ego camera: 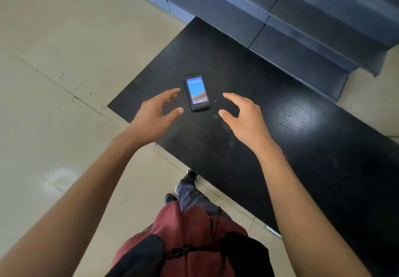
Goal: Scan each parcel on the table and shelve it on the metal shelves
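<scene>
A black handheld scanner [197, 92] with a lit blue screen lies face up on the black table [291, 129]. My left hand [154, 114] hovers just left of it, fingers spread and holding nothing. On the scanner's right side, a short gap away, my right hand [245, 119] is spread in the same way and also holds nothing. Neither hand touches the scanner. No parcel shows on the table. The dark blue metal shelves [302, 24] stand behind the table's far edge.
Beige tiled floor [54, 103] spreads to the left of the table. Below me are my red shirt, a black strap and one foot by the table's near edge. A bright glare spot lies on the tabletop at the right.
</scene>
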`<state>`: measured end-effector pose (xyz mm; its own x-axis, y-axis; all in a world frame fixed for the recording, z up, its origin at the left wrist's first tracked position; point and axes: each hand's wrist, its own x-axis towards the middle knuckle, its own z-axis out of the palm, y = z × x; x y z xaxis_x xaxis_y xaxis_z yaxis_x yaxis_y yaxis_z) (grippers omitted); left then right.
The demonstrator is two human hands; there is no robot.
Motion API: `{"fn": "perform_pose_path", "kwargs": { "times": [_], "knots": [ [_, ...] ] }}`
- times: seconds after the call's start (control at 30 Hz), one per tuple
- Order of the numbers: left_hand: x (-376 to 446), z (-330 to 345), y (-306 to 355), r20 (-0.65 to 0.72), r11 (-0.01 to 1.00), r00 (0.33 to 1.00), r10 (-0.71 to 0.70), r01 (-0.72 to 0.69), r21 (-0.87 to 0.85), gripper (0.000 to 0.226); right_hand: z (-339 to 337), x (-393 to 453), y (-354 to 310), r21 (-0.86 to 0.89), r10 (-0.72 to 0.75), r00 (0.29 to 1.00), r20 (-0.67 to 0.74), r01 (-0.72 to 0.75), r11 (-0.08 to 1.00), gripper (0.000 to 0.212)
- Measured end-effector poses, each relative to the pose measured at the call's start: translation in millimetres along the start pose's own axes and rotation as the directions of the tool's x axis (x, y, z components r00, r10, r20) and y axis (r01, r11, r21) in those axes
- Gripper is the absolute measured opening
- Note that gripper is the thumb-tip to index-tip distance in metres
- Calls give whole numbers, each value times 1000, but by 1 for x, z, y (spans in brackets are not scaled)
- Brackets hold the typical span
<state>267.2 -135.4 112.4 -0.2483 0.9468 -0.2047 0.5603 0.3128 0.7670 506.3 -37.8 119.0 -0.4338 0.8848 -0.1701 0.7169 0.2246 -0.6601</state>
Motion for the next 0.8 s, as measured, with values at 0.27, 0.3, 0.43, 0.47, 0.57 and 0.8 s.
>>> {"fn": "perform_pose_path", "kwargs": {
  "times": [0.27, 0.3, 0.43, 0.47, 0.57, 0.8],
  "knots": [
    [77, 19, -10, 142, 996, 986, -87, 83, 31, 53, 21, 62, 24, 0, 111, 993, 48, -111, 994, 51],
    [86, 21, -12, 150, 995, 983, -104, 104, 9, 51, 26, 68, 26, 1, 125, 990, 62, -126, 992, 52],
    [113, 35, -22, 201, 979, 964, -175, 192, -73, 48, 47, 90, 34, 16, 201, 974, 103, -204, 979, 55],
    [120, 39, -26, 213, 974, 958, -192, 213, -80, 48, 53, 96, 37, 23, 219, 970, 109, -223, 975, 57],
    [140, 50, -36, 231, 934, 935, -270, 313, -174, 44, 72, 115, 46, 59, 275, 952, 132, -284, 957, 69],
    [177, 79, -69, 311, 694, 813, -493, 583, -422, 37, 116, 155, 59, -3, 386, 892, 235, -396, 918, 75]
  ]
}}
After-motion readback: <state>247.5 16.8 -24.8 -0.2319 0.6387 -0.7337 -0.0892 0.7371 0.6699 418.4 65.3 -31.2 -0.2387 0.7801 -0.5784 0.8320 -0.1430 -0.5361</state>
